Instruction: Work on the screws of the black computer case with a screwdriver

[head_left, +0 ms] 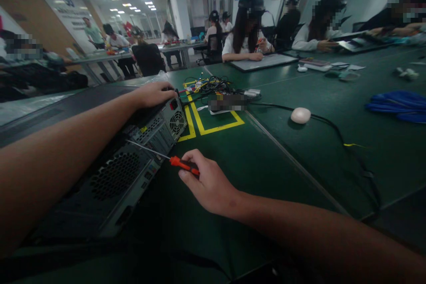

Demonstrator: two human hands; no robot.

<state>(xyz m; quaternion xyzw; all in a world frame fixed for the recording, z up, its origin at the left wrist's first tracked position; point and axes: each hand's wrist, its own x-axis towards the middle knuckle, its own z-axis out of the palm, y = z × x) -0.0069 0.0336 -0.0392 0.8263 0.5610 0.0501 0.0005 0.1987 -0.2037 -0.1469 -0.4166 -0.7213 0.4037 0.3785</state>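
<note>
A black computer case [159, 128] lies on the table at the left, its rear panel with ports, a fan grille and a vent facing me. My left hand [155, 94] is closed over its upper far corner, steadying against the top edge; some fingertips are hidden. In my right hand [209, 179] is a screwdriver [182, 163] with an orange and black handle, gripped between thumb and fingers. Its long metal shaft points left, and the tip is at the upper edge of the rear panel, near the left forearm. Whether it sits in a screw I cannot tell.
Past the case, a heap of cables [216, 84] lies by yellow tape markings [219, 130]. Right of it are a pale mouse-like object [301, 115] on a black cord and a blue cloth-like bundle [399, 105]. Several people work across the green table [282, 177].
</note>
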